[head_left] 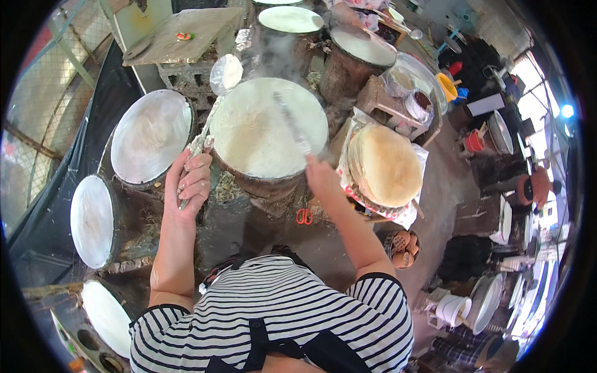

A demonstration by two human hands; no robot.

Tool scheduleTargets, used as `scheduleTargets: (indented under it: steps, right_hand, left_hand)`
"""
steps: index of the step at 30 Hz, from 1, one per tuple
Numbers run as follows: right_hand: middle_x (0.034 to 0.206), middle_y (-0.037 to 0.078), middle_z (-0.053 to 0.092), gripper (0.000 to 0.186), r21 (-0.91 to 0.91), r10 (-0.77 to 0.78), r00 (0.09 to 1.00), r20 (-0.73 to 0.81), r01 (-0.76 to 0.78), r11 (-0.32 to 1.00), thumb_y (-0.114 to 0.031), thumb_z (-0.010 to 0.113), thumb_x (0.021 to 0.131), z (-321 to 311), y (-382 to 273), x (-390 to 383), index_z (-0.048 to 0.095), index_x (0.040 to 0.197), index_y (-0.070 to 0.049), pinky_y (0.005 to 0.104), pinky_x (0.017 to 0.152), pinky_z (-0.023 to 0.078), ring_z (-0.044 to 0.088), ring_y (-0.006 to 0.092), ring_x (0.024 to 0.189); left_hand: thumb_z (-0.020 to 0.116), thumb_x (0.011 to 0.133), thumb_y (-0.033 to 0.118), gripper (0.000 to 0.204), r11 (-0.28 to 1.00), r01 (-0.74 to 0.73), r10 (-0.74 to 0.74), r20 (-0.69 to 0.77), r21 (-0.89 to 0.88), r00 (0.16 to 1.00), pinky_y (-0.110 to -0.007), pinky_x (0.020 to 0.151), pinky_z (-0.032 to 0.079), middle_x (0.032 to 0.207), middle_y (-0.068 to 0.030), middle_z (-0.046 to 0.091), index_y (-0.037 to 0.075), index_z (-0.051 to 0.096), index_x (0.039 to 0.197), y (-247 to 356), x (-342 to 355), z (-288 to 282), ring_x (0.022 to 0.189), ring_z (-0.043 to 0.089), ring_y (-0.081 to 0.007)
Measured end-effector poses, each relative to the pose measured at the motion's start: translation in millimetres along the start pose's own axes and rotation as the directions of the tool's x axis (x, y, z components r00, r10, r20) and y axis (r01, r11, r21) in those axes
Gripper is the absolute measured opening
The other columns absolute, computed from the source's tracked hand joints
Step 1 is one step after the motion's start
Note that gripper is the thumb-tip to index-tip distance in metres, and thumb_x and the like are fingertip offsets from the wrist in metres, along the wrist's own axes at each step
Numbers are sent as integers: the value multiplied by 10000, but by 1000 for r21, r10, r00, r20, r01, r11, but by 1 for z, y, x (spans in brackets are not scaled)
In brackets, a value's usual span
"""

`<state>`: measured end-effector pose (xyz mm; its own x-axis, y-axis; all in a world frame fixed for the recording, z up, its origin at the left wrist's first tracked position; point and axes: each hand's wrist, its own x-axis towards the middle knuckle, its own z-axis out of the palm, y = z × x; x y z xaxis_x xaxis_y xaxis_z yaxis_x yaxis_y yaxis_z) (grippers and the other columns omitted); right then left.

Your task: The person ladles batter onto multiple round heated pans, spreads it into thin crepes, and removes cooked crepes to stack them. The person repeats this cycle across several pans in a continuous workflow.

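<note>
My left hand (189,180), smeared with white batter, is closed round the batter-caked handle of a ladle. The ladle's pale round bowl (225,75), with white batter in it, hangs by the far left rim of a round griddle (249,146). A pale sheet of batter covers most of that griddle, and steam rises behind it. In my right hand (323,179) is a long, thin spatula (291,120), its blade lying across the right part of the sheet and blurred. To the right, a stack of round, browned flatbreads (385,165) rests on white and red sheeting.
More round griddles stand at left (151,137) and at the back (291,20). A slab table (186,34) is at far left. Red-handled scissors (304,216) lie below the griddle, a basket of brown round pieces (403,247) at right. A co-worker's hand (346,15) shows at the back.
</note>
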<state>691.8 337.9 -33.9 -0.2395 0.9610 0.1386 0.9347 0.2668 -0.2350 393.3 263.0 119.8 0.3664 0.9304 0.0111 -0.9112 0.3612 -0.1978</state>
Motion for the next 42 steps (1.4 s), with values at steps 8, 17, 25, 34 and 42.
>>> scheduleTargets:
  steps: [8,17,25,34,42]
  right_hand:
    - [763,193,592,342,80,-48,994,99,40,996,-180,474,875,-13,18,38,466,1217,-162,500,641,482,606,398,743]
    - [765,59,565,460,659,-326,939,-105,312,685,-182,508,912,44,-58,33,387,1339,-61,316,521,435,530,181,591]
    - [887,78,603,417,957,-999,47,-3,291,11,-125,586,872,-42,-315,-196,457,1252,-12,244,646,470,535,69,741]
    - [864,100,537,352,960,-840,-494,-223,40,-278,-211,645,805,-8,-483,-275,581,1110,-48,304,658,464,555,207,711]
    - [1007,185,554,412,549,-985,108,-134,836,17,-260,643,757,183,-798,-223,537,1095,-49,439,845,433,525,369,972]
  left_hand:
    - [450,944,181,285,921,-246,289,-107,302,951,-187,299,276,707,-3,381,-34,410,1126,-31,-43,-10,428,325,-49]
    - [537,906,201,194,636,-484,701,-188,601,688,-177,325,242,660,23,420,35,492,993,-61,-181,-40,446,341,-30]
    - [493,922,197,252,136,-689,985,-172,712,16,-195,323,240,503,27,396,-3,555,1063,-152,-326,-48,359,314,-55]
    - [490,917,201,272,-469,-615,541,-344,634,-767,-176,270,248,516,13,408,-44,510,1033,-274,-422,-59,348,313,-33]
    - [436,953,143,251,-905,-106,-81,-411,413,-908,-181,295,266,579,-24,425,-71,469,1081,-336,-410,-50,394,314,-48]
